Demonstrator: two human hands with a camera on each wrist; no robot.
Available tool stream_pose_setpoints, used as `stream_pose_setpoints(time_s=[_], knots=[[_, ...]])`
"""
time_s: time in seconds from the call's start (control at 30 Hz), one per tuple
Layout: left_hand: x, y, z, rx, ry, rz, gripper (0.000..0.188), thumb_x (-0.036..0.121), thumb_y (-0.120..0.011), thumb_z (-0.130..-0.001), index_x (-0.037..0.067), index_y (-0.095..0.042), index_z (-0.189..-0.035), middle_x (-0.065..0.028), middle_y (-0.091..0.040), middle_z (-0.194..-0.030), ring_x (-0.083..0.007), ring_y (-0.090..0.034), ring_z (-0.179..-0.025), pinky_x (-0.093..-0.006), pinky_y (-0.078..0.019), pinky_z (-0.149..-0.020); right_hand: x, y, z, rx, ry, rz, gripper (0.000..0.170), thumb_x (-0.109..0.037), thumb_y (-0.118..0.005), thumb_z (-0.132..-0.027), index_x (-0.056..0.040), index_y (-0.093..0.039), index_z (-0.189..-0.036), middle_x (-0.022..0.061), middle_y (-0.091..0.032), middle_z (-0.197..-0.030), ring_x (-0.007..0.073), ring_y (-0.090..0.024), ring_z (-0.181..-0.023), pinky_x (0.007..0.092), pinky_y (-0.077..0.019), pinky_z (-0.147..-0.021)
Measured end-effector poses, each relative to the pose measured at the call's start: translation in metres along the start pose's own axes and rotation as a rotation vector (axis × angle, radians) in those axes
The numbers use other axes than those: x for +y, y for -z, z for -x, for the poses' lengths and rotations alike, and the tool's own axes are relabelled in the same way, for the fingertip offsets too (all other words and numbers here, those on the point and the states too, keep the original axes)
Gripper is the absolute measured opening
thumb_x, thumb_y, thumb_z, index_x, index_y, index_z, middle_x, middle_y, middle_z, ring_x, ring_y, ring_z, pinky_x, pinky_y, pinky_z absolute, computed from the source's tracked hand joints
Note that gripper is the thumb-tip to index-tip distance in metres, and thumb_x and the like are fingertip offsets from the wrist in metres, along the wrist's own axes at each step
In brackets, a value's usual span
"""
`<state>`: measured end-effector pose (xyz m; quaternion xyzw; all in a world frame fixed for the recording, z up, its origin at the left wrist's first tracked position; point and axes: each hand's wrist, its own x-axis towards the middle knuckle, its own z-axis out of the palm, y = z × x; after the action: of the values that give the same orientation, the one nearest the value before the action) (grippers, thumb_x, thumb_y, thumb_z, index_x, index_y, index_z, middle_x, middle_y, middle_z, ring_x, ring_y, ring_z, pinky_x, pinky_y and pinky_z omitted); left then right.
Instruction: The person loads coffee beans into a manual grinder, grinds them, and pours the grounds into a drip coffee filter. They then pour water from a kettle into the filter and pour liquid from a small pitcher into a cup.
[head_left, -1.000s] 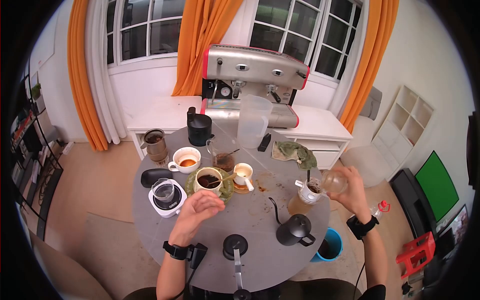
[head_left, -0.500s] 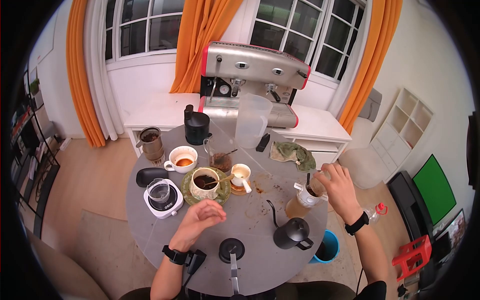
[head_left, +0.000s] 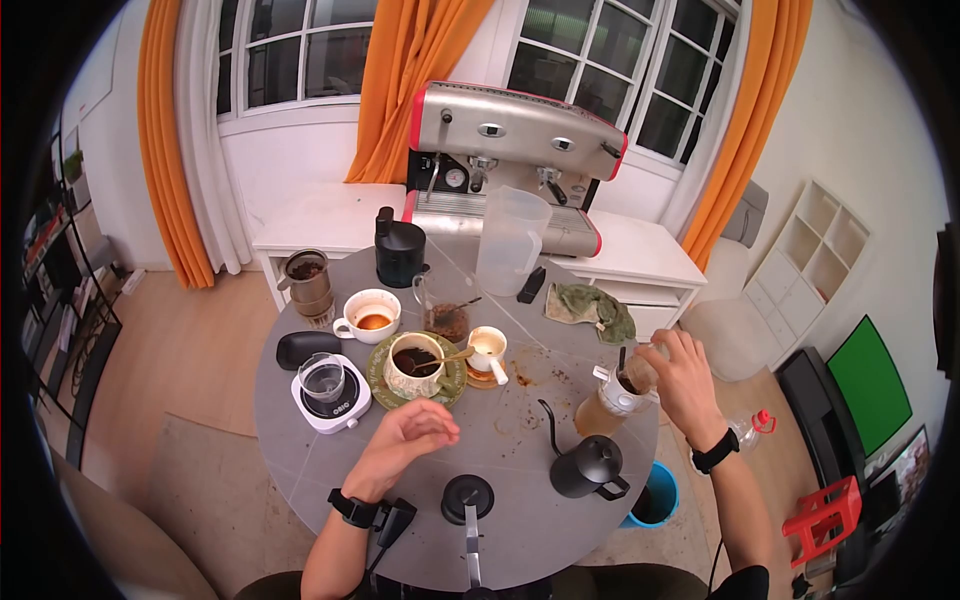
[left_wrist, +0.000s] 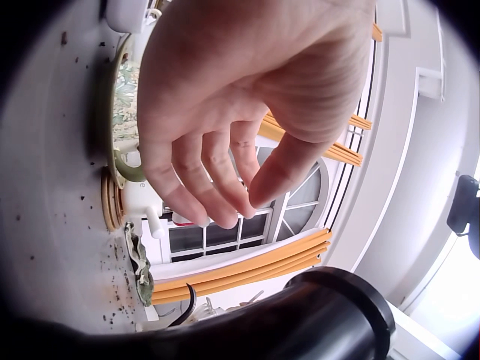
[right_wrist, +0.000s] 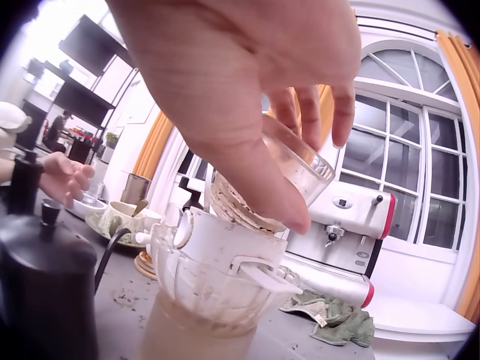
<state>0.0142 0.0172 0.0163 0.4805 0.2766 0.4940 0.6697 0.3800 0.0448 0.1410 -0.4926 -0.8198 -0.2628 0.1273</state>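
Observation:
My right hand point(head_left: 684, 380) grips a small clear glass point(right_wrist: 300, 169), tipped into the top of a white dripper point(right_wrist: 217, 247). Coffee residue marks the glass's lower end in the right wrist view. Beneath the dripper stands a clear server point(head_left: 597, 413) with cloudy tan liquid inside. A dark handle pokes up beside the glass. My left hand point(head_left: 408, 440) hovers over the table with loosely bent fingers and nothing in them. Just beyond it, a patterned cup point(head_left: 413, 368) of dark coffee with a spoon stands on a green saucer point(head_left: 378, 385).
A black gooseneck kettle point(head_left: 587, 468) stands close in front of the server. Near the front edge is a hand grinder point(head_left: 467, 497). A white scale point(head_left: 335, 405) carries a glass bowl at left. A green cloth point(head_left: 590, 310) lies behind the server, and a blue bucket point(head_left: 657, 495) stands below the table.
My right hand has moved left and turned over, bringing the glass from beside the dripper into its top. My left hand has stayed nearly still.

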Motion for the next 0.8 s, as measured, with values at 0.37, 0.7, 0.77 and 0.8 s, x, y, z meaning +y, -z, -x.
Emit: stream_pose_setpoints(time_s=[0.37, 0.7, 0.77, 0.8], knots=[[0.002, -0.001, 0.002, 0.021, 0.003, 0.03, 0.022, -0.006, -0.06, -0.083, 0.004, -0.057, -0.102, -0.0082, -0.065, -0.098, -0.0159, -0.062, -0.092, -0.0275, -0.0485, -0.084, -0.004, 0.025, 0.027, 0.177, -0.605, -0.848, 0.056, -0.009, -0.084, -0.059, -0.0032, -0.06, -0.109, 0.008, -0.061, -0.105, 0.0191, -0.058, -0.097, 0.0322, -0.0452, -0.079], [-0.004, 0.001, -0.001, 0.019, 0.026, 0.026, 0.021, -0.007, -0.06, -0.083, 0.003, -0.057, -0.101, -0.0082, -0.064, -0.097, -0.0171, -0.062, -0.094, -0.0289, -0.0488, -0.086, -0.12, 0.02, 0.07, -0.231, -0.497, -1.108, 0.061, -0.016, -0.087, -0.059, -0.0036, -0.056, -0.11, 0.0065, -0.065, -0.1, 0.0162, -0.064, -0.085, 0.028, -0.0511, -0.076], [-0.006, 0.002, 0.0, 0.013, 0.026, 0.041, 0.021, -0.007, -0.06, -0.083, 0.003, -0.057, -0.1, -0.0082, -0.064, -0.097, -0.0172, -0.062, -0.094, -0.029, -0.049, -0.086, -0.138, 0.01, 0.074, -0.282, -0.487, -1.052, 0.057, -0.018, -0.085, -0.06, -0.0041, -0.058, -0.108, 0.0092, -0.067, -0.095, 0.0212, -0.066, -0.078, 0.0296, -0.0529, -0.072], [-0.007, 0.002, -0.001, 0.011, 0.027, 0.04, 0.021, -0.007, -0.059, -0.083, 0.003, -0.057, -0.1, -0.0082, -0.064, -0.097, -0.0174, -0.062, -0.095, -0.029, -0.0491, -0.086, -0.146, 0.001, 0.079, -0.256, -0.425, -0.969, 0.062, -0.019, -0.086, -0.058, -0.0029, -0.057, -0.111, 0.0084, -0.068, -0.1, 0.0182, -0.064, -0.067, 0.0269, -0.0515, -0.068]])
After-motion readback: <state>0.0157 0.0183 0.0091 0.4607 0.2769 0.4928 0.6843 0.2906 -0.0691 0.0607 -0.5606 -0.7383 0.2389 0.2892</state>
